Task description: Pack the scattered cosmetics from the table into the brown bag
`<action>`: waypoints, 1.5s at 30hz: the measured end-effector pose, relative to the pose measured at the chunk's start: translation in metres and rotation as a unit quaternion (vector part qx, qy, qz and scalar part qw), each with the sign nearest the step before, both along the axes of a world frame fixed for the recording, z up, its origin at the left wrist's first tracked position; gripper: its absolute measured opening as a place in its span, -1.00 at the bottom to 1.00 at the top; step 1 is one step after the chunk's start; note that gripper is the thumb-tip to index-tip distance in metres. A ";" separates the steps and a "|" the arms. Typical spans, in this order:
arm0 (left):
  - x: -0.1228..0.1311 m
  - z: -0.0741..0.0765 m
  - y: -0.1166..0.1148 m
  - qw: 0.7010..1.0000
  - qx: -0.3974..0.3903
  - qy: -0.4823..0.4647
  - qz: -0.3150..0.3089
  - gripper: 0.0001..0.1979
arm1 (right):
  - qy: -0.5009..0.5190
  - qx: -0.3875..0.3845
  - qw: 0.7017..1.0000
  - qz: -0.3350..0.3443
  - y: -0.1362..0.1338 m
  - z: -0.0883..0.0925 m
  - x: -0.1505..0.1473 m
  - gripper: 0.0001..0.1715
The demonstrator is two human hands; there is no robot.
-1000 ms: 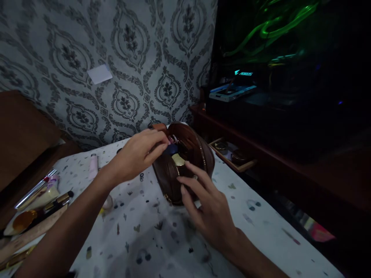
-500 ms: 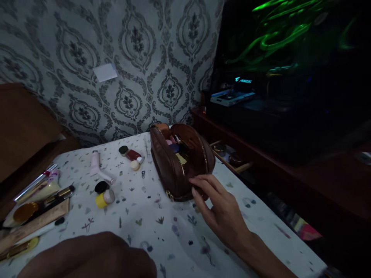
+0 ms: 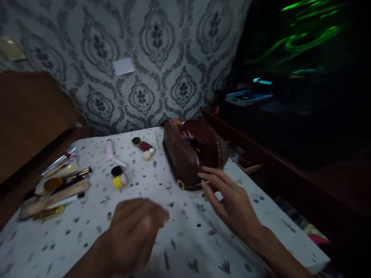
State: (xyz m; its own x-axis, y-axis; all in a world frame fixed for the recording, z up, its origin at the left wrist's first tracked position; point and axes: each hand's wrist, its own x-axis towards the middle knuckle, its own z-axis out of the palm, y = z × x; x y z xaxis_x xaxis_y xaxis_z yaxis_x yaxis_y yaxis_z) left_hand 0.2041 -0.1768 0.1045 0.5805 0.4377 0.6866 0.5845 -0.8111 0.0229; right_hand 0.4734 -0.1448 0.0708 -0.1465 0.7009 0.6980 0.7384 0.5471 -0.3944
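A brown zip pouch (image 3: pixel 188 162) stands open on the patterned white cloth, with small cosmetics showing inside it. My right hand (image 3: pixel 232 202) has its fingers spread and its fingertips against the pouch's near end. My left hand (image 3: pixel 135 231) hovers low over the cloth in front of me, blurred, its fingers curled in; I cannot make out whether anything is in them. A yellow jar (image 3: pixel 118 181), a black-lidded pot (image 3: pixel 116 170), a pink tube (image 3: pixel 109 150) and a dark red item (image 3: pixel 145 146) lie left of the pouch.
Brushes, tubes and a long flat case (image 3: pixel 53 197) are heaped at the cloth's left edge. A wooden headboard (image 3: pixel 29 116) stands left, the patterned wall behind. A dark wooden shelf (image 3: pixel 261 150) with lit electronics runs along the right.
My left hand left the pouch's opening and drew back towards me over the cloth. My right hand slid to the pouch's near end. The view swung left.
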 end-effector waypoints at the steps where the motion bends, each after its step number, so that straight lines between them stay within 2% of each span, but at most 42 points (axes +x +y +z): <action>1: -0.003 -0.004 0.011 1.000 -0.012 0.007 -0.005 -0.76 | -0.008 0.006 1.000 -0.001 0.000 0.001 0.000 -0.78; 2: -0.009 -0.010 0.022 1.000 -0.026 0.009 0.011 -0.75 | -0.017 0.012 1.000 0.001 -0.001 0.002 0.000 -0.79; 6: -0.061 -0.039 0.055 0.979 -0.108 0.037 0.167 -0.77 | -0.024 0.035 0.998 0.038 -0.002 0.003 -0.006 -0.82; 10: -0.112 -0.058 0.073 0.941 -0.175 -0.088 0.276 -0.73 | -0.006 0.002 0.991 0.131 0.001 -0.004 -0.031 -0.81; 13: -0.128 -0.068 0.085 0.896 -0.245 -0.204 0.309 -0.62 | 0.016 -0.091 0.975 0.200 0.009 -0.014 -0.062 -0.79; 16: -0.127 -0.080 0.091 0.880 -0.278 -0.234 0.304 -0.53 | 0.031 -0.206 0.948 0.240 0.023 -0.025 -0.097 -0.74; 19: -0.118 -0.090 0.088 0.901 -0.268 -0.157 0.302 -0.46 | 0.035 -0.276 0.926 0.256 0.038 -0.035 -0.130 -0.71; 22: -0.112 -0.092 0.077 0.932 -0.233 -0.064 0.271 -0.45 | 0.057 -0.288 0.921 0.254 0.049 -0.044 -0.153 -0.65; 24: -0.110 -0.089 0.070 0.952 -0.203 -0.045 0.226 -0.56 | 0.087 -0.270 0.927 0.246 0.052 -0.051 -0.161 -0.60; 26: -0.107 -0.083 0.064 0.961 -0.179 -0.067 0.199 -0.63 | 0.109 -0.246 0.933 0.238 0.053 -0.058 -0.164 -0.56; 28: -0.104 -0.079 0.061 0.961 -0.174 -0.080 0.198 -0.65 | 0.114 -0.228 0.936 0.242 0.052 -0.065 -0.164 -0.54; 33: -0.099 -0.077 0.056 0.963 -0.206 0.024 0.172 -0.67 | 0.114 -0.207 0.934 0.267 0.045 -0.073 -0.161 -0.48; 37: -0.103 -0.080 0.057 0.975 -0.118 0.096 0.159 -0.57 | 0.101 -0.221 0.928 0.283 0.042 -0.070 -0.160 -0.43; 40: -0.104 -0.082 0.056 0.977 -0.068 0.128 0.154 -0.58 | 0.095 -0.227 0.924 0.294 0.039 -0.066 -0.158 -0.42; 43: -0.100 -0.084 0.054 0.983 -0.045 0.111 0.141 -0.65 | 0.082 -0.226 0.917 0.318 0.035 -0.059 -0.155 -0.42; 45: -0.096 -0.086 0.053 0.988 -0.060 0.070 0.125 -0.70 | 0.075 -0.227 0.913 0.331 0.032 -0.054 -0.153 -0.43</action>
State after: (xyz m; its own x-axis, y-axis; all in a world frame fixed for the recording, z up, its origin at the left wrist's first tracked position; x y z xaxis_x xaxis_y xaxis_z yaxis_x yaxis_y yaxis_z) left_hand 0.1078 -0.1237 0.0190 0.5296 0.6529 0.5415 0.7706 -0.6371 0.0146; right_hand 0.3203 -0.1123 0.0168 -0.5692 0.7162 0.4037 0.2254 0.6081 -0.7612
